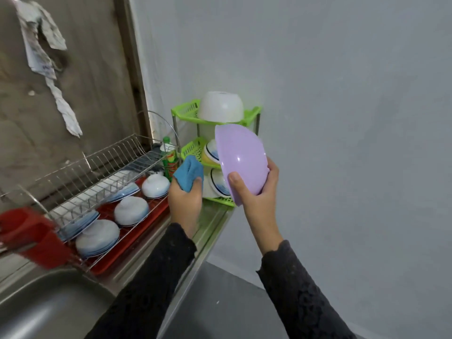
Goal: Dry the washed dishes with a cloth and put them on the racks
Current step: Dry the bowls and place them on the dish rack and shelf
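My right hand [256, 199] grips a lilac plastic bowl [241, 157], tilted with its outside facing me, in front of the green corner rack [188, 111]. My left hand [184, 199] holds a bunched blue cloth [189, 173] just left of the bowl, apart from it. The green rack carries an upturned white bowl [221, 106] on its top shelf and blue-rimmed bowls [212, 151] on the lower shelves. On the left, a wire dish rack [97, 167] over a red tray [156, 216] holds several upturned white bowls [97, 237] and plates.
A green dish-soap bottle [170, 160] stands between the two racks. A steel sink [49, 304] lies at the lower left, with a blurred red object [27, 231] above it. The steel counter edge [210, 231] runs to the grey wall on the right. Crumpled paper [41, 40] hangs on the wall.
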`<state>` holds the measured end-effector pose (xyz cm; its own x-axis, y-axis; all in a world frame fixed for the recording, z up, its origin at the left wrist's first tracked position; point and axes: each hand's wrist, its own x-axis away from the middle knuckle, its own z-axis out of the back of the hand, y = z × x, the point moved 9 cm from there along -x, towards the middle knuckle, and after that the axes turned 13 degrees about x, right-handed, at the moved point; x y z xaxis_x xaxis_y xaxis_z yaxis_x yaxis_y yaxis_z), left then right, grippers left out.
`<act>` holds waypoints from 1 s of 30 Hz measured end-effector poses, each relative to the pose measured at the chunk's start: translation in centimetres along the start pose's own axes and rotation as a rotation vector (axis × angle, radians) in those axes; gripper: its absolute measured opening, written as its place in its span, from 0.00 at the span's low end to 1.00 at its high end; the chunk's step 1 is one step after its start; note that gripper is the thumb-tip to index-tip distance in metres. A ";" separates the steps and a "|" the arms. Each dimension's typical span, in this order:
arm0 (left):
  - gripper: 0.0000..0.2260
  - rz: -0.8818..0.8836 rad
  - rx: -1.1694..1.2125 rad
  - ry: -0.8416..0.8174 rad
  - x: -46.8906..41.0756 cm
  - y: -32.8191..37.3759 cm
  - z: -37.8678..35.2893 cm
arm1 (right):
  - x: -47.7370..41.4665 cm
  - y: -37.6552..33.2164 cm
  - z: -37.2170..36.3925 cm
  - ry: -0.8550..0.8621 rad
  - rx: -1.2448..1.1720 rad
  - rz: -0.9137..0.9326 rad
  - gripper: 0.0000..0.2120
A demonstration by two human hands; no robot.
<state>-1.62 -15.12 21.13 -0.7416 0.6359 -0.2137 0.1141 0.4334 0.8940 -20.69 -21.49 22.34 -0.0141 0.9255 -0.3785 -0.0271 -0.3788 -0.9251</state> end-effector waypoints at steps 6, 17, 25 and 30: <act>0.13 -0.141 -0.025 0.044 -7.6 0.8 -5.3 | -10.4 -1.5 -2.9 -0.049 -0.013 0.147 0.46; 0.11 -0.264 0.012 0.148 -17.6 1.8 -10.9 | -25.9 -4.4 -7.1 -0.110 0.180 0.309 0.50; 0.11 -0.253 -0.058 0.249 -19.7 0.0 -9.3 | -30.3 1.1 -12.0 -0.397 0.969 0.198 0.39; 0.13 -0.250 -0.078 0.281 -19.6 -0.4 -8.2 | -29.1 -0.3 -12.3 -0.320 1.041 0.288 0.45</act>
<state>7.46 -32.96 28.13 -0.8938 0.3116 -0.3224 -0.1365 0.4960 0.8575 -7.97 -48.27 33.28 -0.4065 0.8165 -0.4099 -0.8002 -0.5347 -0.2715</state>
